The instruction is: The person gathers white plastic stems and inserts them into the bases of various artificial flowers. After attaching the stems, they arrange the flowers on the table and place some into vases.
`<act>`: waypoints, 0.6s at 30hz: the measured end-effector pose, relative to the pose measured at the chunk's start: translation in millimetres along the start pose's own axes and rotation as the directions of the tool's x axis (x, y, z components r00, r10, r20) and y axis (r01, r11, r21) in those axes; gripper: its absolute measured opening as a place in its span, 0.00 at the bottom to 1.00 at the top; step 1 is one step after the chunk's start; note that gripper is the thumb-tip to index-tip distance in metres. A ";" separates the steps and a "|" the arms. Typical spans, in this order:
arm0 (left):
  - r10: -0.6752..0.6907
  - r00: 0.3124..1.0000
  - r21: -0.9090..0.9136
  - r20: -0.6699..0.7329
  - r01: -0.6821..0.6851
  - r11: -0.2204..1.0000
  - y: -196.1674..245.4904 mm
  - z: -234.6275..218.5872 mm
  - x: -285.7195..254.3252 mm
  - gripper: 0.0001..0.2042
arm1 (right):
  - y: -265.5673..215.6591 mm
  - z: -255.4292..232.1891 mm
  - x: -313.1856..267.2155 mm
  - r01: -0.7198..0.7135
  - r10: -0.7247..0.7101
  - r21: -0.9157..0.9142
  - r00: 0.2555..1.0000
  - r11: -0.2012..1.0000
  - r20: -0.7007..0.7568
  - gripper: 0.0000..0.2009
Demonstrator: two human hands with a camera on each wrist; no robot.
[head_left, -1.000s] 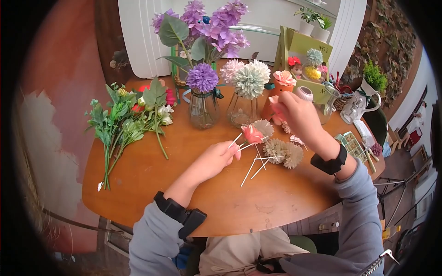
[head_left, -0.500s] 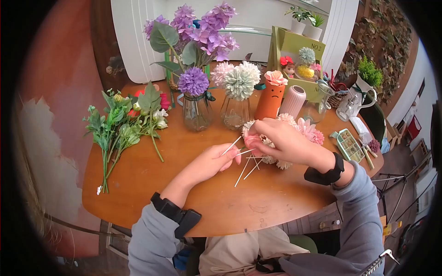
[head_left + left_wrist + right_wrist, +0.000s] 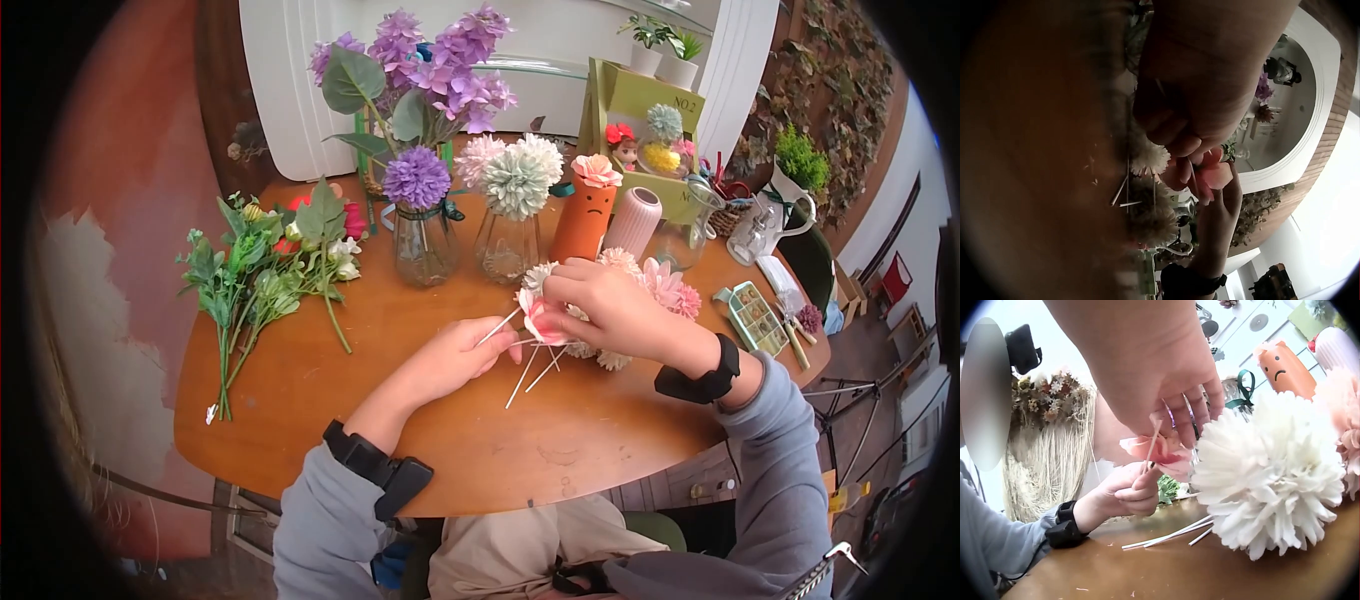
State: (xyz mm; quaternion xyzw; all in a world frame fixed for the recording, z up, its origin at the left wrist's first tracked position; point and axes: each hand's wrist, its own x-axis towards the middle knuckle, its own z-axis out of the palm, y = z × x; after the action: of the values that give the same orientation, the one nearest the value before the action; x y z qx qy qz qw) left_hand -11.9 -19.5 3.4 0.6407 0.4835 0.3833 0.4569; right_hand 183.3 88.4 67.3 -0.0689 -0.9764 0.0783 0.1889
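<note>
My left hand (image 3: pixel 452 357) pinches thin white stems beside a pink flower (image 3: pixel 540 318), its fingers curled round them. At that flower my right hand (image 3: pixel 618 312) holds the petals between thumb and fingers. The right wrist view shows the pink flower (image 3: pixel 1159 453) between both hands, with the left hand (image 3: pixel 1124 492) below it. Loose white sticks (image 3: pixel 518 378) lie on the table just under the hands. Pale pompom flowers (image 3: pixel 612 359) are partly hidden behind the right hand; a large white one (image 3: pixel 1269 472) fills the right wrist view's right side.
Green stems with leaves (image 3: pixel 240 290) lie at the left. Glass vases (image 3: pixel 424 245) with purple and pale flowers stand at the back, beside an orange vase (image 3: pixel 582 222) and a ribbed pink vase (image 3: pixel 634 222). A compartment box (image 3: pixel 757 318) sits at the right.
My right hand has come down from near the orange vase to the flower by my left hand. The left hand keeps its hold on the stems, and the head view has shifted slightly.
</note>
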 end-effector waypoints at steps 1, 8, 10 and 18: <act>-0.002 1.000 0.009 -0.015 0.003 1.000 -2.3 0.0 0.4 0.15 | 0.9 1.1 0.7 0.039 -0.040 -0.039 0.999 0.998 -0.023 0.08; 0.028 0.994 0.052 -0.110 -0.022 0.998 -4.7 -2.2 2.2 0.16 | 14.3 -11.1 3.2 -0.030 0.030 -0.054 0.999 0.998 -0.013 0.05; 0.022 0.992 0.089 -0.127 -0.010 0.996 -3.1 -1.7 2.4 0.16 | 19.1 -9.9 2.4 -0.055 0.055 -0.012 0.999 0.998 0.002 0.05; 0.040 0.984 0.152 -0.173 -0.014 0.988 -5.0 -1.3 6.0 0.16 | 24.4 -13.8 7.1 -0.103 0.097 0.088 0.992 0.991 0.075 0.04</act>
State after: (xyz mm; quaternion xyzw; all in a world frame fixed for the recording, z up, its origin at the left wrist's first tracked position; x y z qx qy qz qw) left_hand -13.1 -12.9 -0.7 0.6436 0.5405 0.4070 0.3579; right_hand 184.6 115.2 78.1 -0.1060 -0.9732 0.1350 0.1530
